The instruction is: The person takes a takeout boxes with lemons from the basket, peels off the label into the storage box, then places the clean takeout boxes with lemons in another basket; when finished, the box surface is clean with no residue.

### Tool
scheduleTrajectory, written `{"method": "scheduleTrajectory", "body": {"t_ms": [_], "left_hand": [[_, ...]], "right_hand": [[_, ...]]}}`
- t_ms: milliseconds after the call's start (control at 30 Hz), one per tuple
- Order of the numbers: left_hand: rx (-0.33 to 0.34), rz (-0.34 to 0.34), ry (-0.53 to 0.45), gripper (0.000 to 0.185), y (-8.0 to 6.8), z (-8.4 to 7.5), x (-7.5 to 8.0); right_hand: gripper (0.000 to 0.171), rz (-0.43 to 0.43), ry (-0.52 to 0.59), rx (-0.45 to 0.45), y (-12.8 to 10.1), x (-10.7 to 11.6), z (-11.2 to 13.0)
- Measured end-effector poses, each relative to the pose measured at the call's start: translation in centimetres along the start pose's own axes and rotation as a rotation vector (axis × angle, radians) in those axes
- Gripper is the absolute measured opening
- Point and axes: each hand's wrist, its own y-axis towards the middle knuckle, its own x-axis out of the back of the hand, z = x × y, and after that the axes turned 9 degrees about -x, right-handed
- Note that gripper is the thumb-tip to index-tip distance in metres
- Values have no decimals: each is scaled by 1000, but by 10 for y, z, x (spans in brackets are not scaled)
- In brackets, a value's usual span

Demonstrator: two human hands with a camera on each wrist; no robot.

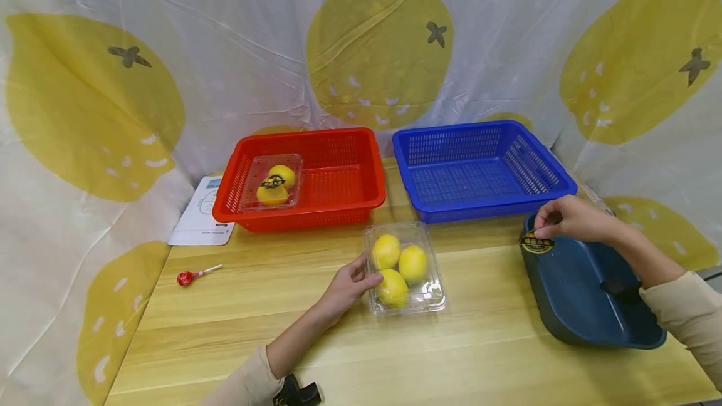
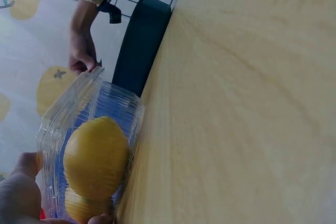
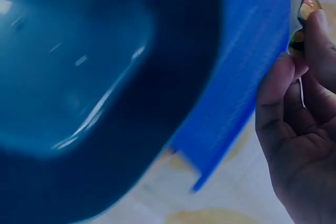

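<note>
Fingers (image 1: 361, 268) of the left hand (image 1: 344, 290) curl against the left wall of the clear clamshell box (image 1: 405, 268), thumb on one side and fingertips on the other in the left wrist view, apparently to steady it. Fingers (image 3: 278, 85) of the right hand (image 1: 570, 218) pinch a round black-and-gold sticker (image 1: 536, 243) at the near rim of the dark blue tub (image 1: 592, 296).

Largest first: the wooden surface (image 1: 282, 343) fills the lower half of the head view, backed by a white cloth printed with big yellow fruit (image 1: 378, 49).

The red basket (image 1: 338, 174) sits upper centre-left and the blue basket (image 1: 479, 165) upper centre-right, side by side, long sides facing the person. The red basket holds a closed clear box (image 1: 272, 182) of yellow fruit, already bearing a dark label; the blue one shows nothing inside.

The dark blue tub lies at lower right, its long axis running from the blue basket toward the bottom right corner. It probably keeps the stickers within the right hand's reach.

The clamshell box is in the centre of the frame, flat on the surface, lid closed over three lemons (image 1: 386, 251). Its long axis runs away from the person, tilted slightly left at the far end.

A white paper sheet (image 1: 200, 215) lies left of the red basket, and a red lollipop (image 1: 186, 278) at middle left points its stick to the upper right.
</note>
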Motion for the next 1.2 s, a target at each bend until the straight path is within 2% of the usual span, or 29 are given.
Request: {"method": "scheduleTrajectory", "body": {"t_ms": [100,133,200,300,367,400,500,700,1000,1200], "left_hand": [[0,5,6,85,0,0,0],[4,4,3,86,0,0,0],[3,6,4,86,0,-1,0],[2,3,7,86,0,-2,0],[-2,4,12,85,-1,-3,1],[-5,6,17,84,-1,-3,1],[-2,7,21,83,-1,-2,1],[6,12,22,83,0,-3,0],[3,28,-10,82,1,-2,-1],[-10,29,-19,82,1,1,1]], "right_hand": [[7,-47,-45,58,-1,2,-23],[18,-53,-45,71,0,3,-29],[21,-62,-74,43,2,3,-38],[24,-24,-116,-47,7,2,-48],[11,1,-160,-119,11,1,-52],[10,9,-172,-131,13,0,-55],[7,-3,-229,-132,17,-3,-61],[11,-76,-295,-109,17,-9,-78],[16,-138,-295,-104,15,-23,-86],[17,-166,-312,-135,16,-33,-86]]}}
